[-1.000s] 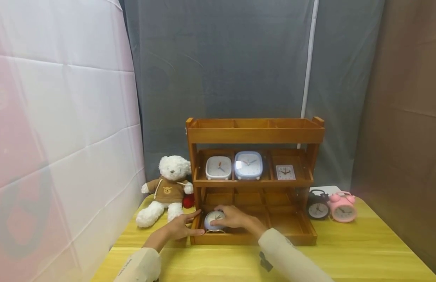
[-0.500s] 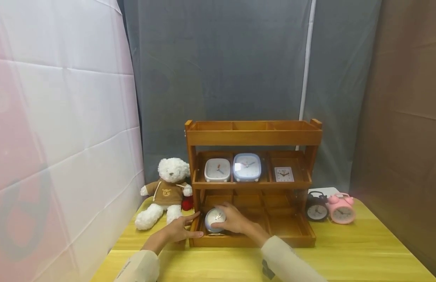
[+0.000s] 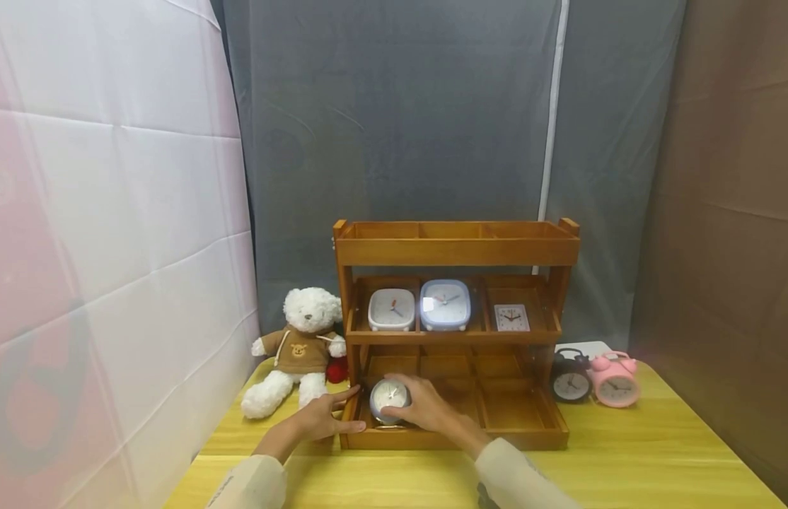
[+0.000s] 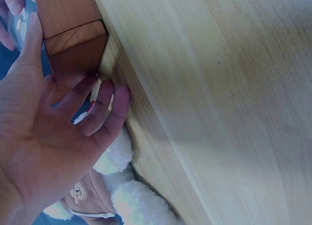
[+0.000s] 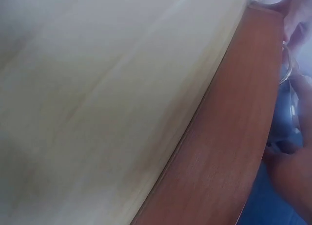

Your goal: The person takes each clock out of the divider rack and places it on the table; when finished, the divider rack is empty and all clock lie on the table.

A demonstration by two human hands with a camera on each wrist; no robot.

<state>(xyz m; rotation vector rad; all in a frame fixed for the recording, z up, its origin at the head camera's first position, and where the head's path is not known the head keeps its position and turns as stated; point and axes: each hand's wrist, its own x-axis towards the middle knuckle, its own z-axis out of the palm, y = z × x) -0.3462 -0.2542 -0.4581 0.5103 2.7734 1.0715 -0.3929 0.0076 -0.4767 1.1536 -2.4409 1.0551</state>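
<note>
A round alarm clock [image 3: 389,400] with a pale face and bluish case stands in the bottom left compartment of the wooden shelf [image 3: 459,252]. My right hand [image 3: 426,406] grips it from the right, thumb on the front and fingers round its upper side. A thin wire loop [image 5: 286,64] shows at its base in the right wrist view. At the shelf's lower left corner, my left hand [image 3: 317,418] rests with thumb and index finger spread against the side and front edge; its other fingers hang loosely in the left wrist view.
On the middle tier sit a white clock [image 3: 391,309], a blue clock [image 3: 445,305] and a small square clock [image 3: 511,318]. Right of the shelf stand a black alarm clock [image 3: 571,378] and a pink one [image 3: 615,382]. A teddy bear [image 3: 300,350] sits at left on the yellow table [image 3: 394,481].
The round clock has tipped and turned in my right hand, so its face shows more fully. My left hand stays at the shelf corner, and the head view has shifted slightly.
</note>
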